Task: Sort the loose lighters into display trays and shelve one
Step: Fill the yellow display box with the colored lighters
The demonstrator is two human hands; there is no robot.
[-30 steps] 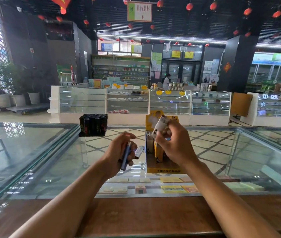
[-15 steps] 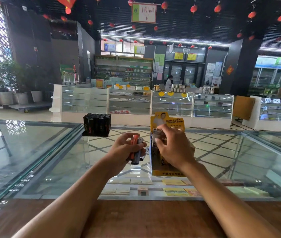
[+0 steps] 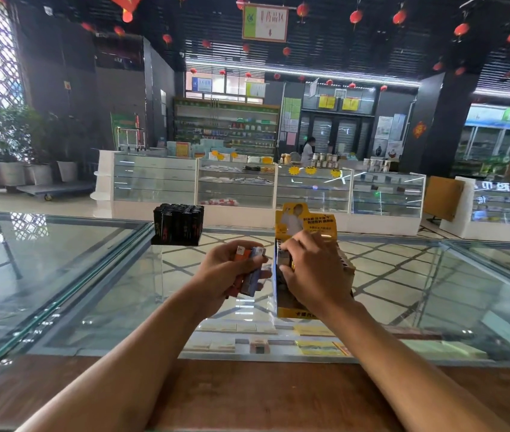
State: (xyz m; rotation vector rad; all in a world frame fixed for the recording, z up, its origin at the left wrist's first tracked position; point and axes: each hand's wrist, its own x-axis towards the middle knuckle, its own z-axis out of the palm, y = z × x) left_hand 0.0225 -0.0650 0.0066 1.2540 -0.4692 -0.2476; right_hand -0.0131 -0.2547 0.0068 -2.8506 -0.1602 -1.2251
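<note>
Two bare forearms reach over a wooden ledge (image 3: pixel 247 397) onto a glass counter (image 3: pixel 91 291). Flat packs (image 3: pixel 319 347) lie on the shelf under the glass. The left hand (image 3: pixel 225 275) is held above the glass with its fingers curled round two loose lighters, gripped side by side and touching, caps up: an orange lighter (image 3: pixel 242 255) and a blue lighter (image 3: pixel 254 272). Just to its right, the right hand (image 3: pixel 316 275) is over the yellow display tray (image 3: pixel 306 221), which stands on the glass with its printed backcard upright. Thumb and forefinger pinch a grey lighter (image 3: pixel 285 259) at the tray's left side. The other fingers curl over the rows, hiding most of the contents. Farther back on the left, near the counter's far edge, stands a black tray (image 3: pixel 178 226) packed with upright dark lighters. Across the aisle are glass showcases (image 3: pixel 235 185), with a person in a white coat (image 3: pixel 307 151) behind them. Red lanterns (image 3: pixel 355 16) hang under the ceiling.
</note>
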